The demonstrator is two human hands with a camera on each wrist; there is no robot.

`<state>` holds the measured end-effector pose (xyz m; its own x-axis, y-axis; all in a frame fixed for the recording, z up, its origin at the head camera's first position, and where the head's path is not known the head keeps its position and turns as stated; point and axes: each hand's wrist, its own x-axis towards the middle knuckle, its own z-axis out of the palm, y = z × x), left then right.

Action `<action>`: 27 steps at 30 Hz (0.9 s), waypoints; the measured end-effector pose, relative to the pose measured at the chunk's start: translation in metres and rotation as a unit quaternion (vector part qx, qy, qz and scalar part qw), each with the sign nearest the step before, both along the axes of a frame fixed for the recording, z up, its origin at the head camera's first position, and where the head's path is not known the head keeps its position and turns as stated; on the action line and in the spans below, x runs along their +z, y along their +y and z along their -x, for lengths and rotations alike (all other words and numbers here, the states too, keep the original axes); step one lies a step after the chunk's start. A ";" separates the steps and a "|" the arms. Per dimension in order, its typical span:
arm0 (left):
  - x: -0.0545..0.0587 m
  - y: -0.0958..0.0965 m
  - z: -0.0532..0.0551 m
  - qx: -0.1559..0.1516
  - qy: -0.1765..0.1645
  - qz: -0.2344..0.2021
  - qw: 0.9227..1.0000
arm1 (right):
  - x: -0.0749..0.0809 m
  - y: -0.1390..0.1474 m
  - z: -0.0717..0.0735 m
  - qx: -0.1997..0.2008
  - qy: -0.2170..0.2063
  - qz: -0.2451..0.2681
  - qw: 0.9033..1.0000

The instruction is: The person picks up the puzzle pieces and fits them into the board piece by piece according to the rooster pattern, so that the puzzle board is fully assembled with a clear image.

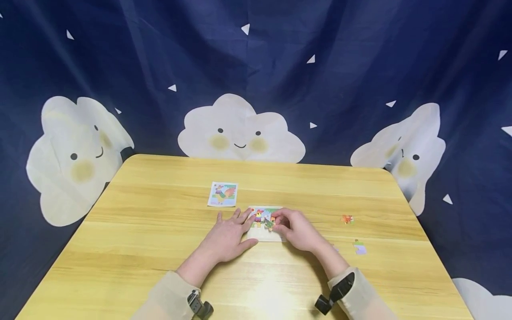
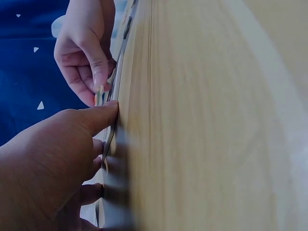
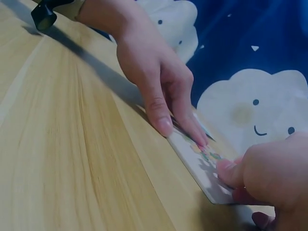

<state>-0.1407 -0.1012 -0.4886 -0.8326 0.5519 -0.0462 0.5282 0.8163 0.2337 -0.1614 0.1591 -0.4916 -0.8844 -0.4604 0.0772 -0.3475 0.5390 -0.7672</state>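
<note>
A small puzzle board (image 1: 265,235) lies on the table, with colourful joined pieces across its upper part and a pale, bare lower strip. My left hand (image 1: 229,238) rests at the board's left side, fingers spread and fairly straight, thumb at the near left corner. Over the right half of the board, my right hand (image 1: 298,230) pinches a puzzle piece (image 2: 99,97) between thumb and fingers. The right fingers hide part of the picture. In the right wrist view, the left fingertips touch the board (image 3: 192,166) while the right thumb is low over its printed pieces.
A printed picture card (image 1: 223,194) lies beyond the left hand. To the right are a loose orange piece (image 1: 347,219) and a green-and-purple piece (image 1: 360,247); another piece (image 1: 335,247) shows partly behind the right wrist. A dark blue curtain (image 1: 280,53) hangs behind the wooden table (image 1: 132,231).
</note>
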 end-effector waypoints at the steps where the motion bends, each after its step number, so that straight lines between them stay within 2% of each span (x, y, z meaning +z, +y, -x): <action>1: 0.000 0.000 0.000 0.000 0.001 0.000 1.000 | 0.000 -0.001 0.000 0.001 0.001 -0.004 1.000; 16: -0.001 0.002 -0.002 -0.004 0.010 -0.002 1.000 | -0.001 -0.004 0.000 0.009 0.052 -0.060 0.997; 23: -0.002 0.001 -0.001 0.002 0.003 -0.002 1.000 | -0.004 -0.008 -0.002 0.013 0.104 -0.140 0.985; 27: -0.001 -0.001 -0.001 0.006 0.003 -0.004 1.000 | -0.006 -0.012 -0.003 0.011 0.112 -0.151 0.982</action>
